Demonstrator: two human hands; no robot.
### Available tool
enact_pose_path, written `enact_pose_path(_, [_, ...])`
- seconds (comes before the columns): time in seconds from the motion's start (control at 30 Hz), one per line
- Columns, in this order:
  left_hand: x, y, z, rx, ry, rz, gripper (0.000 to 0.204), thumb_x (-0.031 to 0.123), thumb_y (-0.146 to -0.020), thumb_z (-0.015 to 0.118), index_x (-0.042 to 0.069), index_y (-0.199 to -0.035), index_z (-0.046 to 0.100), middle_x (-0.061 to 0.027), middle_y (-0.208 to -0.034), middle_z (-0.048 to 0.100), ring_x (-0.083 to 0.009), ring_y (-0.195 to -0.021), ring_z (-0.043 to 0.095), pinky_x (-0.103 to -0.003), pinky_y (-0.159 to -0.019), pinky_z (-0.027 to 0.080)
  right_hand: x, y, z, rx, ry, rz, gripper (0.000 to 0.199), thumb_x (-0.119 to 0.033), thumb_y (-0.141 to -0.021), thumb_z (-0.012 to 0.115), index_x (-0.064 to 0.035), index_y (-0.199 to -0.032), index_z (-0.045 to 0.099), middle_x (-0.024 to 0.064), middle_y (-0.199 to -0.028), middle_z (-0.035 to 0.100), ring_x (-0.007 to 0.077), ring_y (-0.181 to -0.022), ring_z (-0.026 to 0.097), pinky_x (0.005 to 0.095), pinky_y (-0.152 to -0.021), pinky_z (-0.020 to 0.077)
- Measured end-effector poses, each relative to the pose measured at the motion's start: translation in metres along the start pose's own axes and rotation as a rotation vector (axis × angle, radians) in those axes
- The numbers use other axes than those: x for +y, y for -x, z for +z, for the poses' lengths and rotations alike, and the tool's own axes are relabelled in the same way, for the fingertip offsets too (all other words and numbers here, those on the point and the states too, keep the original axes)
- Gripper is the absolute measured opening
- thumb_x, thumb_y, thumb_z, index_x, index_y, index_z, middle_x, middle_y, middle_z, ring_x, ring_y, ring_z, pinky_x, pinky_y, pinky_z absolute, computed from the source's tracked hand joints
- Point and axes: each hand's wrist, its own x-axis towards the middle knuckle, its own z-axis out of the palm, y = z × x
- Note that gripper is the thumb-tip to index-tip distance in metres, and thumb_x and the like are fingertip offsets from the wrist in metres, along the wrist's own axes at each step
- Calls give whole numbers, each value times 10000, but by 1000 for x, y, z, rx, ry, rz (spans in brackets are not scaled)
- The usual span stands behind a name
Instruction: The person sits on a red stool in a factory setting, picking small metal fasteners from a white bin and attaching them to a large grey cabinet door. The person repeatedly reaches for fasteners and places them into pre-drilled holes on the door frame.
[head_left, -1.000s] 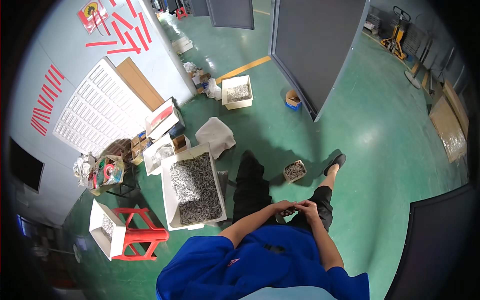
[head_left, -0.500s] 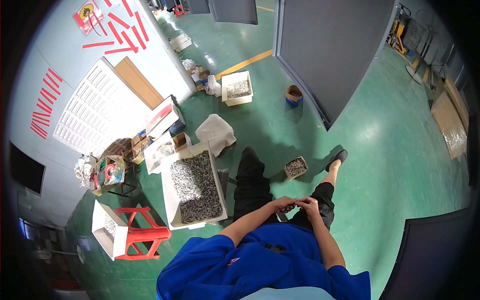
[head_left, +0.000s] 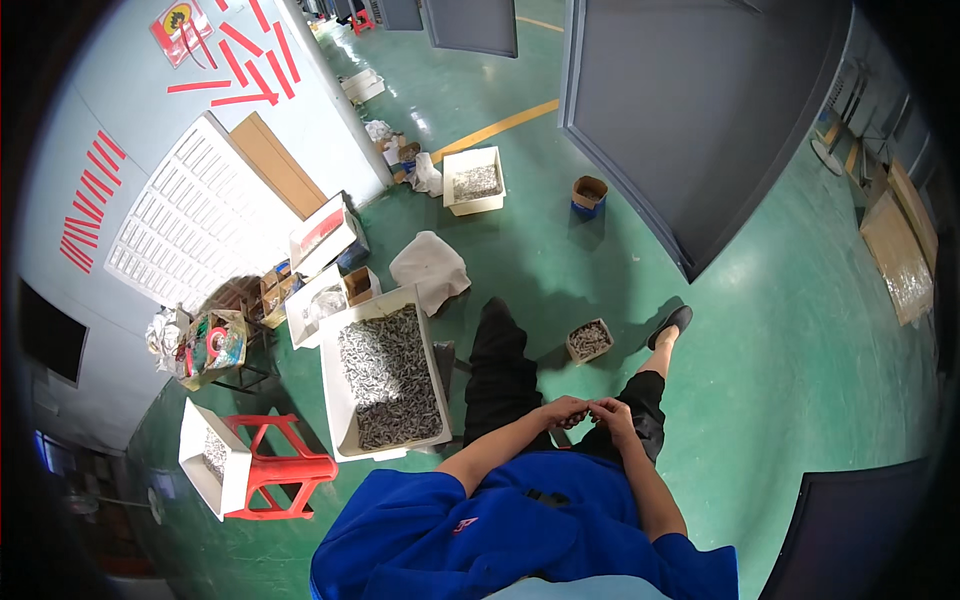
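My left hand (head_left: 566, 412) and my right hand (head_left: 611, 413) meet in front of my lap, between my knees. Both are closed, fingertips pinched together and touching or nearly so. Whatever they hold is too small to make out. To the left of my left leg stands a large white bin (head_left: 345, 425), filled with many small grey metal-looking pieces (head_left: 392, 375). On the floor between my feet, a small box (head_left: 574, 357) holds similar brownish-grey pieces (head_left: 591, 339).
Left of the large bin, a red plastic stool (head_left: 290, 465) bears a tilted white bin (head_left: 234, 480). Farther off are another white bin (head_left: 473, 209), a blue-and-brown box (head_left: 589, 205) and a white cloth-like cover (head_left: 430, 268). A grey door panel (head_left: 700, 120) stands ahead right.
The grey door panel ahead right has swung to the right and nearer, covering more of the view there. My hands stay pinched together in nearly the same place.
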Motion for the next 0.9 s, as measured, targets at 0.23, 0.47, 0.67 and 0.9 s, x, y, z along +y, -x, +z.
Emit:
enact_pose_path(0.23, [2,1,1,20,56,-44,383,454,-820,490,101,-671,487,41,-504,373,-49,-385,287,-193,-340,213,2,1,1,-16,21,-43,99,-132,-722,649,-47,-759,614,9,-680,599,72,-571,530,187,-497,385])
enact_pose_path(0.47, [-7,-6,-8,-87,83,-92,372,442,-851,436,99,-723,502,36,-543,399,-43,-412,308,-184,-347,237,-2,4,2,-14,48,-31,128,-130,-698,671,-39,-770,616,26,-702,613,86,-608,552,193,-525,406])
enact_pose_path(0.67, [-15,-9,-15,-184,116,-112,362,419,-865,422,81,-774,511,59,-561,358,-32,-441,298,-166,-354,238,5,-1,1,-26,71,-68,123,-104,-690,673,-27,-765,613,30,-707,615,95,-627,564,202,-529,413])
enact_pose_path(0.9, [-14,-7,-14,-125,61,-12,284,349,-871,438,74,-874,508,61,-607,377,-23,-464,305,-158,-358,231,4,-1,2,-11,120,-67,117,-106,-704,664,-30,-767,602,24,-703,607,93,-612,567,200,-508,405])
